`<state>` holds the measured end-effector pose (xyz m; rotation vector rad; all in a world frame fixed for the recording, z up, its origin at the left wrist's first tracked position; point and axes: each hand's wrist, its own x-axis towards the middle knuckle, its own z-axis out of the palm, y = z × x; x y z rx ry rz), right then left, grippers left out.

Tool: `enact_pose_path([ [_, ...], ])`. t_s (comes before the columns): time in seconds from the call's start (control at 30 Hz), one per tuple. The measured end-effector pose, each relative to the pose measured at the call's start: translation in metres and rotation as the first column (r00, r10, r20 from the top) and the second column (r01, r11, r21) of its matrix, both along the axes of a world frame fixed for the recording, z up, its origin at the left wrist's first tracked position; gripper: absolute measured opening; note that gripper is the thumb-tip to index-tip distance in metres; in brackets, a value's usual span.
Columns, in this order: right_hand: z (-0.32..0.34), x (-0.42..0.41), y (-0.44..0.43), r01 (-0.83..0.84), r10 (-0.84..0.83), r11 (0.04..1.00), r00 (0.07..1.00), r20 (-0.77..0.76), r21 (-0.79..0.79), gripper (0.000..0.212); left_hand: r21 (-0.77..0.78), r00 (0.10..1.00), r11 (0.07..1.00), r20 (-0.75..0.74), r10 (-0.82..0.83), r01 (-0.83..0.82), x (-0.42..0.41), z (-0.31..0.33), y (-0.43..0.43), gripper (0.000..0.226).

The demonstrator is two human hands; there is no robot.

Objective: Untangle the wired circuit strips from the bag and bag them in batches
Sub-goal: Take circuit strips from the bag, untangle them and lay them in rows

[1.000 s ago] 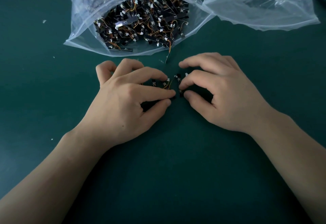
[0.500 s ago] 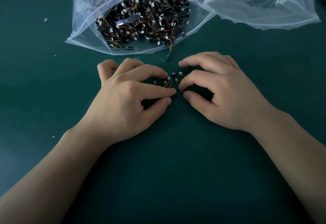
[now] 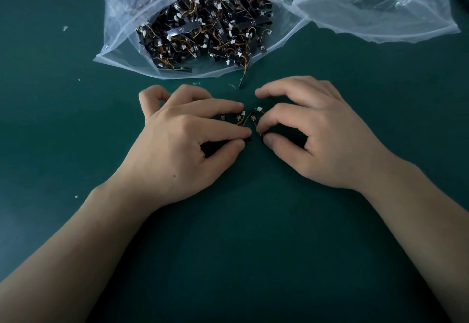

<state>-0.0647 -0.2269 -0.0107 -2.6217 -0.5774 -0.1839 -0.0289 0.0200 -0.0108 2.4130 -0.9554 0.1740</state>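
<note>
A small cluster of strips (image 3: 247,119), black pieces with orange wires and white plugs, is lying on the desk (image 3: 241,246) just in front of the mouth of the full bag (image 3: 119,17), on the person's side. The left hand (image 3: 182,142) is pinching the cluster's left end between thumb and forefinger, its other fingers curling over the pieces. The right hand (image 3: 317,134) is pinching a strip at the right end in the same way. The fingertips are crowding so close that most of the tangle is hiding beneath them.

The likeliest trouble is coming from that blind spot. If the hands are pulling apart while a wire is looping round a neighbouring strip, the strain is probably going onto a plug or a joint rather than onto the knot.

A loose strip (image 3: 242,78) is poking out of the full bag's mouth, pointing at the cluster. Its wire looks ready to be snagging the pile and dragging more pieces out.

The full bag's film is sagging open, so a brushing knuckle could be spilling the heaped strips (image 3: 203,30) into the sorted ones.

A second bag (image 3: 375,5) is lying to the right of the full bag; whether its mouth is standing open I cannot tell.
</note>
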Motion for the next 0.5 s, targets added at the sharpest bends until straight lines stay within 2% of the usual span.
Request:
enact_pose_path([
  [0.5,-0.0022,0.0009,-0.0009,0.025,-0.026,1.000,1.000,0.013,0.018,0.016,0.001,1.000,1.000,0.005,-0.013,0.013,0.0005,-0.0007,-0.0006,0.017],
])
